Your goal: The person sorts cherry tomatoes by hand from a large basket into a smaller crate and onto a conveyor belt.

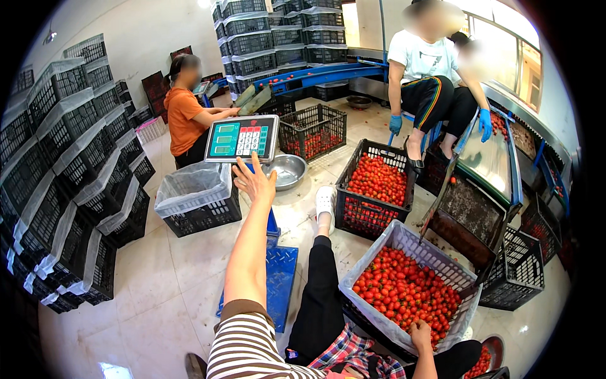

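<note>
My left hand reaches forward with its fingers spread, a fingertip at the keypad of a scale display. The display stands on a blue post above a blue platform, which my forearm partly covers. My right hand is at the near side of a lined crate, over the cherry tomatoes. Its fingers are curled together, and what they hold, if anything, is hidden. The crate is tilted beside my leg.
Ahead stand a crate of tomatoes, another black crate, a metal bowl and a lined crate. Stacked crates line the left. A person in orange and a blue-gloved person sit near the sorting equipment.
</note>
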### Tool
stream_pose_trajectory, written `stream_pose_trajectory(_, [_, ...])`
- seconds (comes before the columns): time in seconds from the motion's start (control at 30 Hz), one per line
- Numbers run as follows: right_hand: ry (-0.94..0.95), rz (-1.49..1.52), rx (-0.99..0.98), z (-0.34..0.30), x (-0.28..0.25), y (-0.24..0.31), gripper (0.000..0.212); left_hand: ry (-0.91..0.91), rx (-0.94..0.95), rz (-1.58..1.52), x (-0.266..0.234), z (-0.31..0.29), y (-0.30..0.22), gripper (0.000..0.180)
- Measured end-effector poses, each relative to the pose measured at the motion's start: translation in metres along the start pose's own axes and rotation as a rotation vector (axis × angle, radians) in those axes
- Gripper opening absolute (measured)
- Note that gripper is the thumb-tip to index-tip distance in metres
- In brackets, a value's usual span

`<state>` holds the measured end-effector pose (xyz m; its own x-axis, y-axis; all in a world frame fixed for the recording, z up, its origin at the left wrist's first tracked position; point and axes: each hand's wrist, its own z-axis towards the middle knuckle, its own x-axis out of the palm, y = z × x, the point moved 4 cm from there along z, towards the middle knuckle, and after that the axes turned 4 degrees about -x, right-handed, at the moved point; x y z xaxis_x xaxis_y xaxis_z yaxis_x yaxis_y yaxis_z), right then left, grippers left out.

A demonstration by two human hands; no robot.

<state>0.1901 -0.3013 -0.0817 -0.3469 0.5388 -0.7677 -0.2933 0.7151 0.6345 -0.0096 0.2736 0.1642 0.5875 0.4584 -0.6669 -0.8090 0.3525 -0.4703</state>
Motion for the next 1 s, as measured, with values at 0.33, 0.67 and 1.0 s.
stream_pose_trajectory(0.33, [-0.048, -0.031, -0.032, 0.004, 0.008, -0.018, 0.022, 0.014, 0.001, 0.000, 0.004, -0.006, 0.000, 0.089])
stream_pose_trajectory(0.67, [-0.031, -0.025, -0.012, 0.003, 0.005, -0.014, 0.022, 0.078, -0.027, 0.035, 0.007, -0.010, -0.003, 0.098])
stream_pose_trajectory(1.0, [0.031, -0.005, 0.046, 0.003, 0.003, -0.006, 0.026, 0.060, 0.048, 0.056, 0.005, 0.000, -0.014, 0.087])
